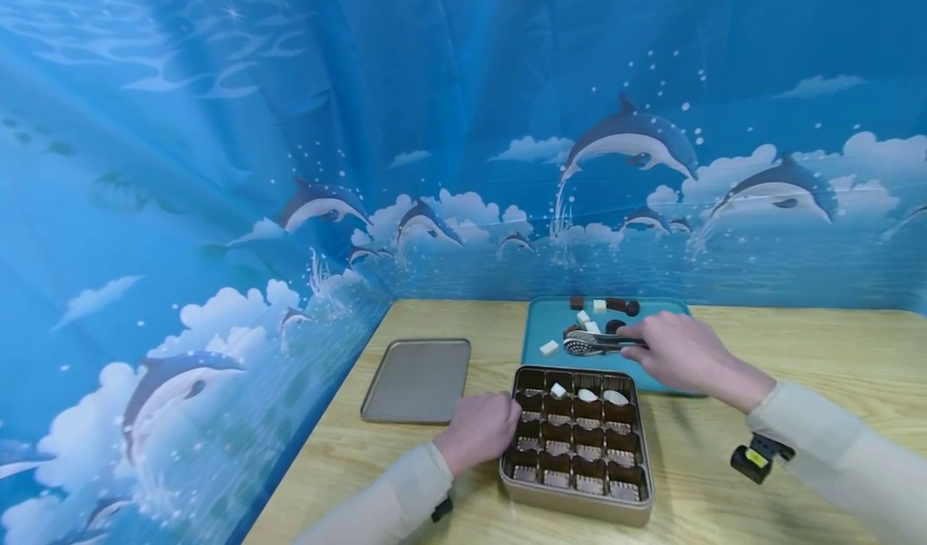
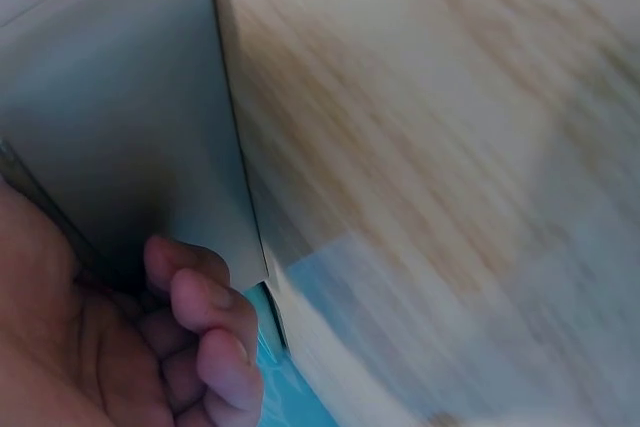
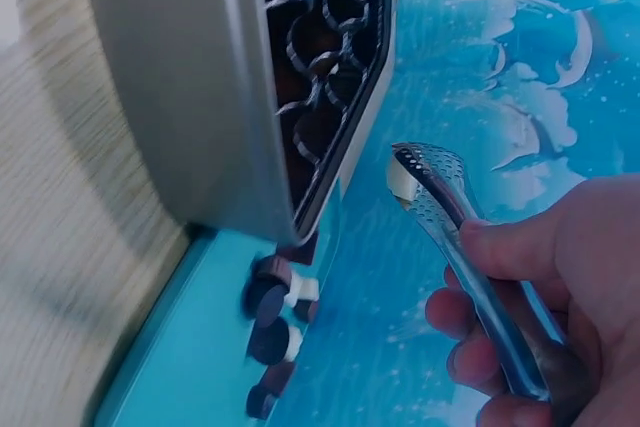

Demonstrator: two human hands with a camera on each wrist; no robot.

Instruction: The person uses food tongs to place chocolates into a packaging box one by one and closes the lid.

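Observation:
My right hand [image 1: 673,352] holds metal tongs [image 1: 597,344] over the blue tray [image 1: 532,328]. In the right wrist view, a small whitish piece [image 3: 402,181] sits between the tongs' perforated heads. My left hand [image 1: 481,426] grips the left rim of a metal tin [image 1: 579,501], its fingers curled in the left wrist view. A brown divided insert [image 1: 572,448] fills the tin. Three white pieces lie in its back row: a cube [image 1: 558,390] and two rounded ones [image 1: 587,395]. White cubes [image 1: 549,348] and dark brown pieces [image 1: 577,303] lie scattered on the tray.
A flat metal lid [image 1: 416,380] lies on the wooden table [image 1: 797,352], left of the tray. The tin stands in front of the tray, close to its near edge. A blue dolphin-print curtain [image 1: 449,126] hangs behind and along the left side.

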